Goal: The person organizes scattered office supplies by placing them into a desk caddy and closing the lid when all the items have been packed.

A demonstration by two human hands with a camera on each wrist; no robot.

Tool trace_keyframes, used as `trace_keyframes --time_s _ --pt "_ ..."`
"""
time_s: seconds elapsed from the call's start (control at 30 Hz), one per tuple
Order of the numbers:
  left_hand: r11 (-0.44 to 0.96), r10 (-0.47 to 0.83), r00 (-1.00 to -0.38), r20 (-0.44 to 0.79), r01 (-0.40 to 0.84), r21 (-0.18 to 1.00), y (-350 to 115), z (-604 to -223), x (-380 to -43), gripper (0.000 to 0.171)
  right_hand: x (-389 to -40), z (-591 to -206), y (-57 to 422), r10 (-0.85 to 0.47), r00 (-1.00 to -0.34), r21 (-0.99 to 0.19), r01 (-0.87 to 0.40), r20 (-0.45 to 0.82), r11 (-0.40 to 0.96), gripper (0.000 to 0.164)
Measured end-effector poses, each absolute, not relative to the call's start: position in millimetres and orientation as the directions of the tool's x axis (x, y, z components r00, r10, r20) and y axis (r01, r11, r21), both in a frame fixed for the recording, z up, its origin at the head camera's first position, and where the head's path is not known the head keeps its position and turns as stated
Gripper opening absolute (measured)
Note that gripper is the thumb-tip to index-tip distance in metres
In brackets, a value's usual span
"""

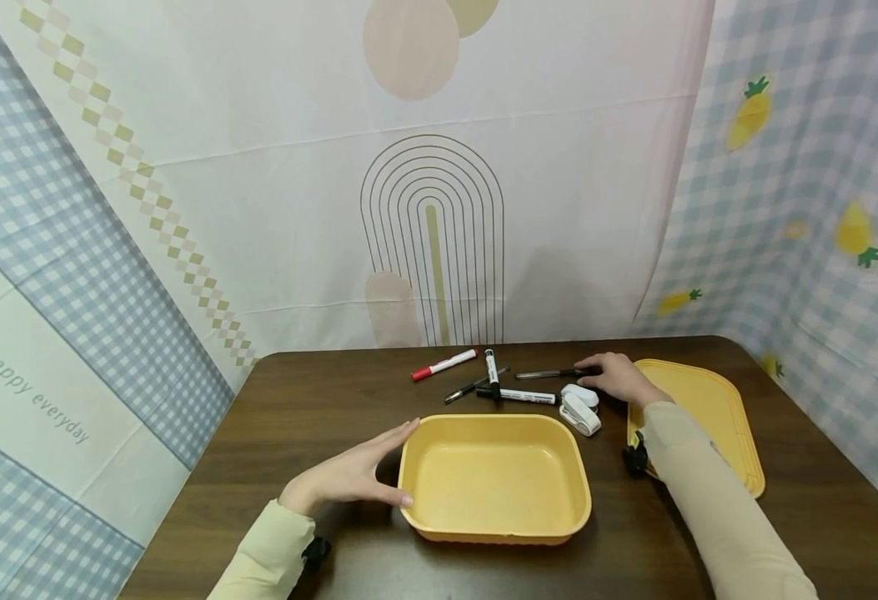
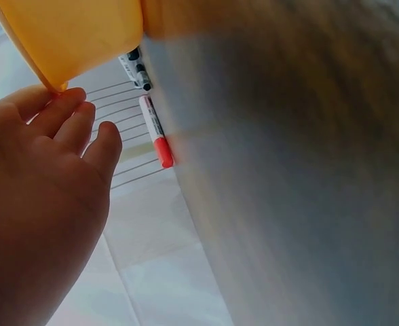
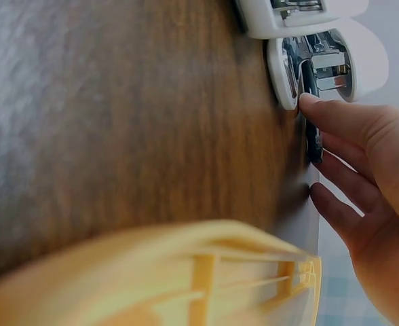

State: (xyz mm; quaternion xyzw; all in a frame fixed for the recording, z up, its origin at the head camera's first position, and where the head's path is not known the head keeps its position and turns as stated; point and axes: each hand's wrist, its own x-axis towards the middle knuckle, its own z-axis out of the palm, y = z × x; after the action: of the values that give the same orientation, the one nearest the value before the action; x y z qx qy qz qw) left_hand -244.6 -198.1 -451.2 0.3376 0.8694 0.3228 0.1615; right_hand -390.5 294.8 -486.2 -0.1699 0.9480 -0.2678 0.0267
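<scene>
A yellow plastic bin (image 1: 494,533) stands at the front middle, with no contents visible. My left hand (image 1: 356,471) touches its left side with spread, fairly straight fingers; in the left wrist view the fingertips meet the rim (image 2: 55,87). Over at the back right, my right hand (image 1: 617,379) pinches one end of a black pen (image 1: 547,374) lying on the table. The right wrist view shows the thumb on that pen (image 3: 311,139), beside two small white stapler-like tools (image 3: 352,64) with metal parts.
A red-capped marker (image 1: 446,365), two black-capped markers (image 1: 527,397) and another black pen (image 1: 463,390) lie behind the bin. On the right rests a yellow lid (image 1: 709,425), partly under the right forearm. Patterned cloth hangs behind the brown table (image 1: 318,383).
</scene>
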Motion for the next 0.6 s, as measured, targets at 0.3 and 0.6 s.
trace_keyframes --time_s 0.3,0.6 --pt "0.571 0.685 -0.725 -0.069 0.476 0.669 -198.2 -451.5 -244.2 0.109 -386.3 -484.7 292.2 -0.352 -0.933 -0.495 -0.341 0.073 0.799 0.029" --pt "0.566 0.684 -0.726 -0.069 0.468 0.679 -198.2 -453.3 -244.3 0.109 -384.6 -484.1 291.1 -0.366 -0.927 -0.485 -0.356 0.077 0.799 0.027"
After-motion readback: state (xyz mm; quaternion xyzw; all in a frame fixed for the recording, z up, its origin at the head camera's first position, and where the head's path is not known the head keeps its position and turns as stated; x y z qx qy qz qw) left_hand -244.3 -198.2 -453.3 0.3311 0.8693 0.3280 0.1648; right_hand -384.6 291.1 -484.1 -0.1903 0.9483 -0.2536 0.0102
